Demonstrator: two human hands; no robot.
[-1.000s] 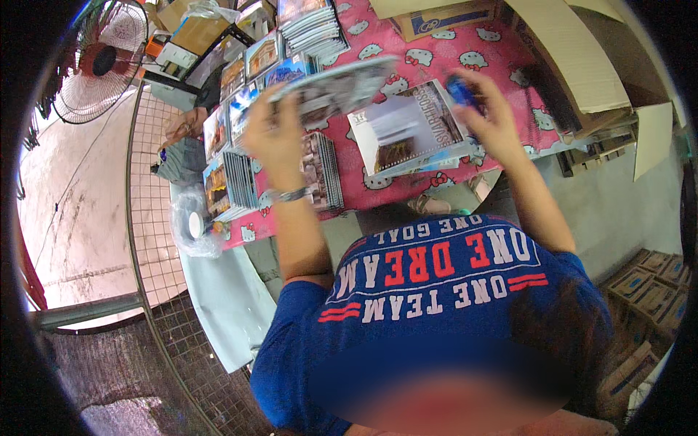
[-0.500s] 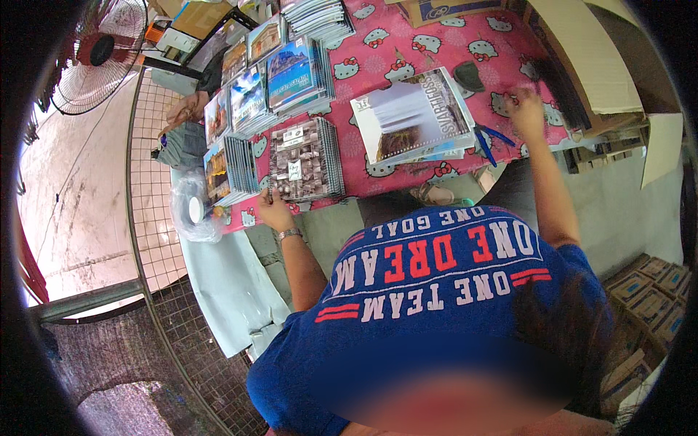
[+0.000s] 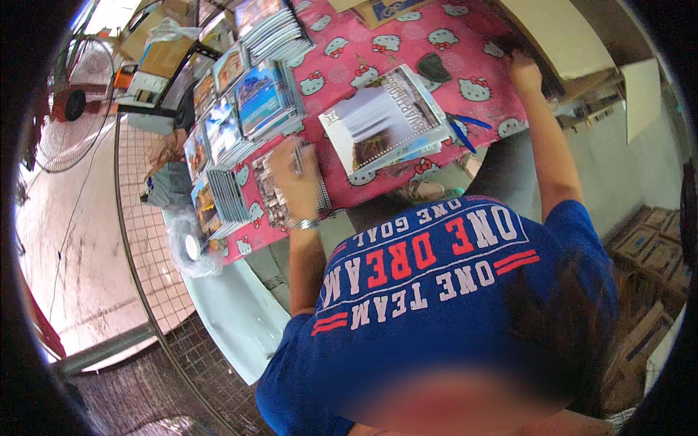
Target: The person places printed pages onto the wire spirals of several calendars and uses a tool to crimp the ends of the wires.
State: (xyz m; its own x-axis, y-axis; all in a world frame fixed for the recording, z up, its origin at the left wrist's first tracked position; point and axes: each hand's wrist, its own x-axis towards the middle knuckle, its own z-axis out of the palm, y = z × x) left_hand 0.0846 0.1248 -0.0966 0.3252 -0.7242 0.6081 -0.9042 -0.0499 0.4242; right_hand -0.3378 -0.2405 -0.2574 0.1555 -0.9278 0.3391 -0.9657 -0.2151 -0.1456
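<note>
My left hand (image 3: 297, 182) is over a stack of spiral notebooks (image 3: 270, 190) with grey, black-and-white covers, at the table's near edge. Motion smears its fingers, and whether it grips a notebook does not show. At the far right, my right hand (image 3: 525, 74) reaches to the table beside the wall of an open cardboard box (image 3: 563, 33); its fingers are blurred and partly hidden. Between the hands lies a fanned pile of larger spiral notebooks (image 3: 385, 120) with a waterfall cover. Blue-handled pliers (image 3: 465, 131) rest at that pile's right side.
Several notebook stacks (image 3: 258, 102) fill the table's left side. A dark rounded pad (image 3: 434, 67) lies behind the waterfall pile on the pink cloth (image 3: 476, 43). A plastic-wrapped roll (image 3: 193, 247) is at the left corner, a fan (image 3: 73, 105) beyond. Small cartons (image 3: 651, 243) stand low right.
My left hand has moved from the near edge of the grey stack up over its top. My right hand has moved farther away along the box. The view has shifted and tilted slightly.
</note>
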